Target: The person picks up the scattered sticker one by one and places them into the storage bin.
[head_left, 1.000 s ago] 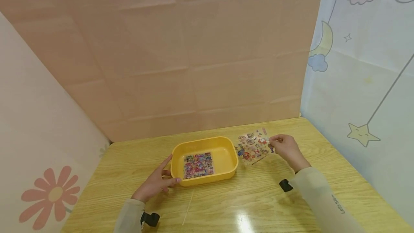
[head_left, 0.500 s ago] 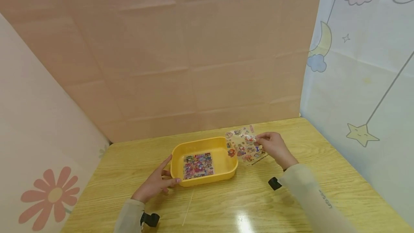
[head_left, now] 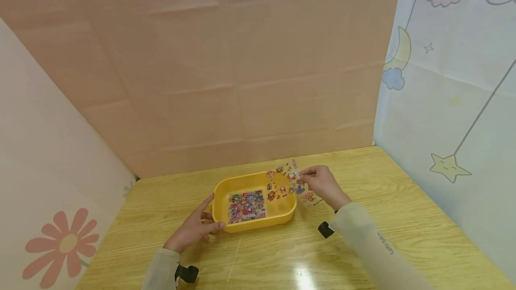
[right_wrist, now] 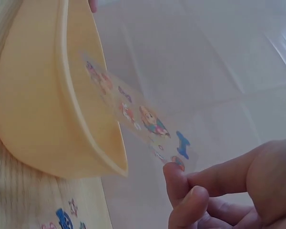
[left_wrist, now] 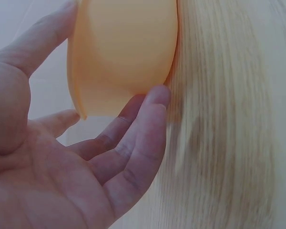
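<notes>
My left hand (head_left: 193,228) grips the left end of a yellow plastic tray (head_left: 263,224), thumb at the near corner and a finger along the far one. In the left wrist view its other fingers curl against the tray's outer wall (left_wrist: 124,47). Inside the tray, toward the left, lies a colourful sticker sheet (head_left: 247,206). Another sheet, clear with cartoon stickers (head_left: 283,188), is pinched at its edge between the thumb and fingers of my right hand (head_left: 324,185). That clear sheet slants over the tray's right end, partly above the interior, as the right wrist view also shows.
A thin pale strip (head_left: 234,258) lies on the wooden table (head_left: 278,254) in front of the tray. More stickers (right_wrist: 64,218) appear low in the right wrist view; I cannot tell which sheet they belong to. Covered walls (head_left: 242,142) stand behind and at both sides.
My right hand has moved left with the clear sticker sheet, from beside the tray to over its right end. The left hand and tray have stayed in place.
</notes>
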{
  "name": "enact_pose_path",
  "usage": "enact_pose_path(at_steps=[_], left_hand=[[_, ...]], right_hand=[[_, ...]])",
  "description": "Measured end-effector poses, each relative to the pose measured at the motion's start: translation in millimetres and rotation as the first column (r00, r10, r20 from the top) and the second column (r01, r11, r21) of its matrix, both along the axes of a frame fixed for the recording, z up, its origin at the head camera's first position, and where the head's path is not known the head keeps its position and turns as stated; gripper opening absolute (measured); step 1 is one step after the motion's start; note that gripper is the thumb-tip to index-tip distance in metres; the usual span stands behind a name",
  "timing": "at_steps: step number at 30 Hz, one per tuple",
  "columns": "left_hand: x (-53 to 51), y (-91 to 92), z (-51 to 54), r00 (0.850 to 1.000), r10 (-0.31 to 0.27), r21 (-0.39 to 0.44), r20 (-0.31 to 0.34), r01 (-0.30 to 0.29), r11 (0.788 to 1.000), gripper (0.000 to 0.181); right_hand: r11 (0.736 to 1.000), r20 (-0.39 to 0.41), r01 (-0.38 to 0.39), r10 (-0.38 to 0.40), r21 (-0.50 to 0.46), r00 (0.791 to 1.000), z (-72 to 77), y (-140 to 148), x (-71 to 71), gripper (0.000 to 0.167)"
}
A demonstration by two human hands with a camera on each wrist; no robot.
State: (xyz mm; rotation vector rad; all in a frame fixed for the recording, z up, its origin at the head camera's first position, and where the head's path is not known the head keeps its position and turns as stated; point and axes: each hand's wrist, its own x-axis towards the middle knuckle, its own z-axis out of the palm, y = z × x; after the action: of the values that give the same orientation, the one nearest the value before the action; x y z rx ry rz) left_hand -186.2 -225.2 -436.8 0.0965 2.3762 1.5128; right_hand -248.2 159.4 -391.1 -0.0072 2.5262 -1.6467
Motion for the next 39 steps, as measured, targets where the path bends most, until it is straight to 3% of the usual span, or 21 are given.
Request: enact_pose_path(at_steps=[14,31,39], left_hand=[[5.2,8.8,1.6,1.0,0.026,-0.029,0.0,-0.026,0.999,0.102],[12.6,18.6,3.1,0.999,0.032,-0.028,0.007,-0.032,0.999,0.1],[13.4,19.0,4.6,0.999,0.038,-0.041,0.007,-0.038,0.998,0.1]], right_hand=[[0.999,0.012,-0.052,0.052,0.004,0.999,-9.9,-33.3,2.5,0.02],[0.99,0.03,-0.138,0.139,-0.014,0.99,-17.8,-54.4,10.6,0.021],[0.982,0.025,-0.183,0.182,0.04,0.983,-21.5,-61.9,11.5,0.023]])
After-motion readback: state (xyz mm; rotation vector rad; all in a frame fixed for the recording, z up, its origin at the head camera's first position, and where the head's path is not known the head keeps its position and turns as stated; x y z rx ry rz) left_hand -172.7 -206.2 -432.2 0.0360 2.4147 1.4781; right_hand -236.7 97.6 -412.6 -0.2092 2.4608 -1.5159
